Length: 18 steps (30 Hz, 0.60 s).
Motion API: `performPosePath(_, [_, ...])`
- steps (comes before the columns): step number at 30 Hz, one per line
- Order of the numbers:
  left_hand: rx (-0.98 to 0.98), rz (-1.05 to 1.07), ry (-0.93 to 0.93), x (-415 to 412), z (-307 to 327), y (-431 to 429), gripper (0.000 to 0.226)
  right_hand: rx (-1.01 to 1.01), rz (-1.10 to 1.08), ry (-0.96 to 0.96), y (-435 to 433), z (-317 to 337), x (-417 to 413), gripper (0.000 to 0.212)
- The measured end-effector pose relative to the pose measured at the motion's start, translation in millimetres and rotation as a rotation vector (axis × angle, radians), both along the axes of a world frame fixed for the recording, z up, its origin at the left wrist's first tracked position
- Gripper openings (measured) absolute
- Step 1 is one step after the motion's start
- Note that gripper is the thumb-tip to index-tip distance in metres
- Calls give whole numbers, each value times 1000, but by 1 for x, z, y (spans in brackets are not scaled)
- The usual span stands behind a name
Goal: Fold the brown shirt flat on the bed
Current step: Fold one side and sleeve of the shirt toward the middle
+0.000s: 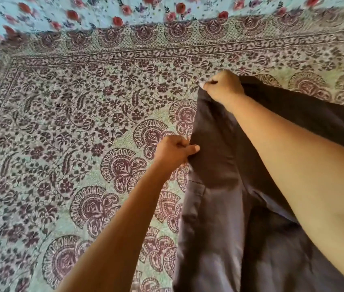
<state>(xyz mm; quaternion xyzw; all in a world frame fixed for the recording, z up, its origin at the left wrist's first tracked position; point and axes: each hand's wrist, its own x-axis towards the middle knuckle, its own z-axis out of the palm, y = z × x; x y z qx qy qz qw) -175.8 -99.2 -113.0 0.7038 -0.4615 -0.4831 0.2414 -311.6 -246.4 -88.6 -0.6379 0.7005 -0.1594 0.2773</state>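
On my feed the left hand (175,151) is curled tight, thumb laid along the top, and it pinches the left edge of the brown shirt (213,207) partway along that edge. The right hand (223,87) sits farther up the bed, closed into a fist round the top corner of the same edge, with one pale fingernail showing where the cloth bunches. Between the two grips the edge runs as a fairly straight line, and the fabric below it falls into long soft folds (I cannot tell from this single view whether the held edge is lifted clear of the bed or touches it). The rest of the shirt spreads over the right side of the bed, passing under the right forearm and running down to the bottom of the view, with a second dark panel reaching off to the right behind that arm. A stitched seam or flap shows just below the left hand, and a lighter fold lies beside the right forearm. Under everything is a bedspread (66,123), pale green with a dense maroon flower and paisley print and a banded border. Beyond its far border lies a light blue floral sheet (87,9) with red roses, blurred.
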Motion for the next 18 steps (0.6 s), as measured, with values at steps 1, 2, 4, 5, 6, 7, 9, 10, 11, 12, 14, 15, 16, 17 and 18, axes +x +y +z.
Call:
performPosePath(1, [0,20,9,3,0,0,25,-35,21,-59,-4,-3,1,36])
performPosePath(2, [1,25,-3,4,0,0,24,-65,58,-94,-6,-4,2,35])
performPosePath(4, [-3,-2,-96,3,1,1,21,-56,168,-80,-4,-8,3,32])
performPosePath(5, [-17,-18,-160,1,3,1,19,-29,219,-73,-2,-11,4,33])
performPosePath(6, [-30,-28,-215,-1,5,1,17,12,253,-87,1,-12,3,35])
performPosePath(7, [-42,-30,-248,-3,8,2,17,44,274,-120,4,-12,1,39])
performPosePath(9, [-42,-31,-244,-2,8,5,20,37,304,-149,11,-8,-7,41])
performPosePath(10, [-18,-41,-217,0,8,8,22,-2,301,-126,14,-6,-12,39])
performPosePath(11, [19,-60,-191,2,9,12,24,-49,274,-87,16,-3,-19,37])
performPosePath(12, [60,-88,-171,4,11,15,26,-74,240,-21,19,0,-28,35])
performPosePath(14, [133,-130,-118,8,14,23,27,12,226,136,24,4,-46,33])
performPosePath(15, [168,-151,-80,9,17,26,26,112,248,194,26,5,-53,33])
performPosePath(16, [199,-184,-53,11,20,28,26,214,267,211,27,5,-60,34])
performPosePath(17, [214,-218,-42,12,24,28,25,278,263,183,26,5,-65,33])
performPosePath(18, [218,-231,-40,13,25,30,25,291,237,125,25,4,-67,28])
